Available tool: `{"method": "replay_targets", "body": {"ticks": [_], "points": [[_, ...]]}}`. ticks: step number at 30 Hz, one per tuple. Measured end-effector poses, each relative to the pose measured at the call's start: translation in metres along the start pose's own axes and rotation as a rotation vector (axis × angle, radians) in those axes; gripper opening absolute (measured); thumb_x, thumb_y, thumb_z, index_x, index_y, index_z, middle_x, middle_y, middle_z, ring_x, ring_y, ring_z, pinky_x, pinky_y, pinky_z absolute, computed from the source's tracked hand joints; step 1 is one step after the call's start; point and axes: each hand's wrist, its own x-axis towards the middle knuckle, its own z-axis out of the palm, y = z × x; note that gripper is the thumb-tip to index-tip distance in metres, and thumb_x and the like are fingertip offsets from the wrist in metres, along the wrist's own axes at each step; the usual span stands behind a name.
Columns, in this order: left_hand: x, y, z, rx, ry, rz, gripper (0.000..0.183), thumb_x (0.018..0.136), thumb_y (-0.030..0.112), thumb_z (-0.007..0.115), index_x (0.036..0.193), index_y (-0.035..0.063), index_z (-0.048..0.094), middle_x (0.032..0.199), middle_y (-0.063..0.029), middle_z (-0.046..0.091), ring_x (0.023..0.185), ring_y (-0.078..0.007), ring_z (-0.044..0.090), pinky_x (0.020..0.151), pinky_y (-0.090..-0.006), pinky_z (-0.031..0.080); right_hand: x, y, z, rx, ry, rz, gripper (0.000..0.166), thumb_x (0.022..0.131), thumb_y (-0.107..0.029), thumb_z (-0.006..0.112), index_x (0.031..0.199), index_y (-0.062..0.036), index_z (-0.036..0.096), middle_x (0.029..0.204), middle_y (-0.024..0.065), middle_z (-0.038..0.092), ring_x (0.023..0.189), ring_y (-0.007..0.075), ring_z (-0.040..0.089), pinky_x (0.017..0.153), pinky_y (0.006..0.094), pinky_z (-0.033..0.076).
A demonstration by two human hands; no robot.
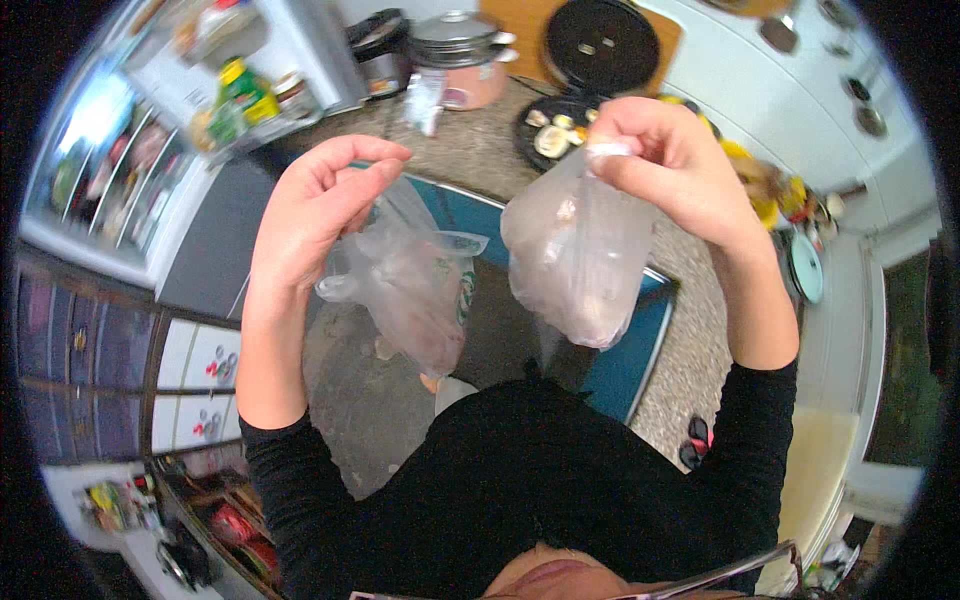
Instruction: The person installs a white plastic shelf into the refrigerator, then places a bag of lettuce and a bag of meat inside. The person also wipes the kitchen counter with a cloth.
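From my left hand (322,202) hangs a thin clear plastic bag (420,285) with green printing on one side and something pinkish showing through its lower part. Thumb and fingers of that hand come together near the bag's top. My right hand (667,165) pinches the gathered neck of a second, fuller plastic bag (581,247). Its whitish contents show only dimly through the film, so I cannot tell what they are. The two bags hang side by side, apart from each other, in front of my body.
A speckled counter (480,142) runs ahead and to the right, with blue cabinet fronts (457,210) below. On it stand an open black electric grill (547,135) with food pieces, a pink pot (461,67) and a black cooker (379,52). The refrigerator (97,187) stands open at left.
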Motion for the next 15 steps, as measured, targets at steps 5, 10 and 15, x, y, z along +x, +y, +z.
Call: {"method": "replay_targets", "body": {"ticks": [5,10,15], "points": [[-0.049,0.007,-0.09,0.236,0.12,0.056,0.043,0.083,0.014,0.073,0.123,0.0028,0.065,0.065,0.0103,0.052,0.057,-0.0003,0.041,0.052,-0.0194,0.03,0.113,-0.039,0.113,-0.039,-0.214,-0.083,0.008,0.084,-0.011,0.064,0.085,-0.0035,0.061,0.072,-0.0065,0.052,0.066,0.0022,0.048,0.059,0.0208,0.039],[-0.075,0.002,-0.17,0.526,0.173,0.138,0.049,0.073,0.02,0.082,0.117,0.0039,0.068,0.072,0.0031,0.058,0.065,-0.0058,0.049,0.058,-0.0247,0.04,0.206,-0.078,0.23,-0.204,-0.342,-0.28,0.01,0.085,-0.012,0.066,0.086,-0.0023,0.063,0.073,-0.004,0.054,0.067,0.0032,0.047,0.06,0.0214,0.04],[-0.085,-0.042,-0.264,0.408,0.325,0.09,0.029,0.08,0.021,0.075,0.099,-0.0001,0.069,0.072,-0.0053,0.063,0.07,-0.01,0.056,0.065,-0.0305,0.048,0.277,-0.093,0.328,-0.222,-0.328,-0.471,0.009,0.083,-0.011,0.064,0.083,-0.0017,0.063,0.072,0.0007,0.057,0.067,0.0081,0.051,0.062,0.0258,0.043]]}}
